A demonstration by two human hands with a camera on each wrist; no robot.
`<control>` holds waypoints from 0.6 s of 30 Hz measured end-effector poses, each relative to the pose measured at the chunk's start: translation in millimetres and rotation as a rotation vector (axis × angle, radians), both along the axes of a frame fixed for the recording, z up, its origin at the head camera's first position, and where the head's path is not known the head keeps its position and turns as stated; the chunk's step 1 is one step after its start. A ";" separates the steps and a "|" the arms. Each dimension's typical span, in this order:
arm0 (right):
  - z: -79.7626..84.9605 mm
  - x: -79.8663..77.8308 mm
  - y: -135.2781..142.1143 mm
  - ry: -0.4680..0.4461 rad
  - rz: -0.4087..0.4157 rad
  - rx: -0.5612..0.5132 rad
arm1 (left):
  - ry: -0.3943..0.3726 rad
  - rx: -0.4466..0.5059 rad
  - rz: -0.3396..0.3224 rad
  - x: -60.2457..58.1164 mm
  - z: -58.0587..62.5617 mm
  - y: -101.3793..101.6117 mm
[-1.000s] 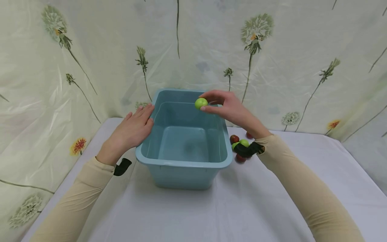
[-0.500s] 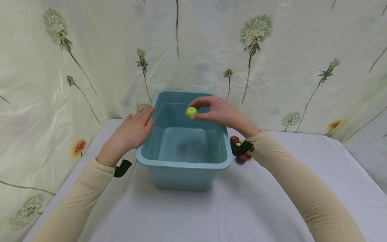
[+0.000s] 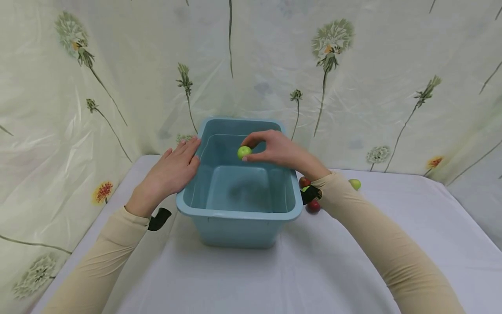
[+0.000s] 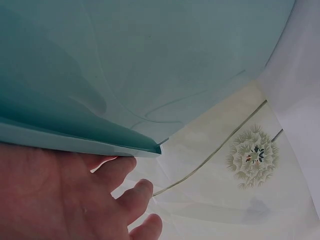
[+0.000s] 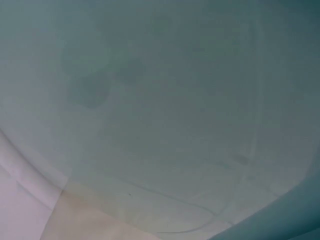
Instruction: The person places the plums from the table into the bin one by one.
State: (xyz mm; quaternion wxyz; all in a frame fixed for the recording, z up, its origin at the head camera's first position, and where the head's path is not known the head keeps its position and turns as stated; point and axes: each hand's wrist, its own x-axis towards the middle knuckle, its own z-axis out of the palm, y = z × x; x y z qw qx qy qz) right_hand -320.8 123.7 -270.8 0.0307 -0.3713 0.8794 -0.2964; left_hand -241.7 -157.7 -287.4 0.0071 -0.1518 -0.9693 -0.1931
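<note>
The right hand (image 3: 276, 150) pinches a small, round, bright-green fruit (image 3: 244, 152) in its fingers, over the light-blue, rectangular plastic tub (image 3: 237, 231), just towards 12 o'clock from its centre; a loose hold on that smooth skin could drop it early and make it bounce. The left hand (image 3: 172, 168) lays its fingers straight against the tub's side at 10 o'clock, not gripping, so a bump from the right forearm (image 3: 376, 231) might shift the tub on the white-clothed worktop (image 3: 235, 279). Past 3 o'clock, the black wrist mount (image 3: 310, 196) appears near round red fruits (image 3: 313, 206), and sweeping low could set them rolling.
</note>
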 end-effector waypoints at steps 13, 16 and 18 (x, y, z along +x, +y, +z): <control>0.5 -0.6 6.5 -0.025 0.021 -0.114 | -0.002 -0.007 0.003 -0.2 1.0 0.8; 1.0 1.1 9.6 -0.018 0.017 -0.140 | -0.006 -0.018 -0.003 0.3 1.9 0.7; 1.2 2.6 12.1 -0.026 0.012 -0.163 | -0.009 -0.029 -0.007 0.7 2.7 0.5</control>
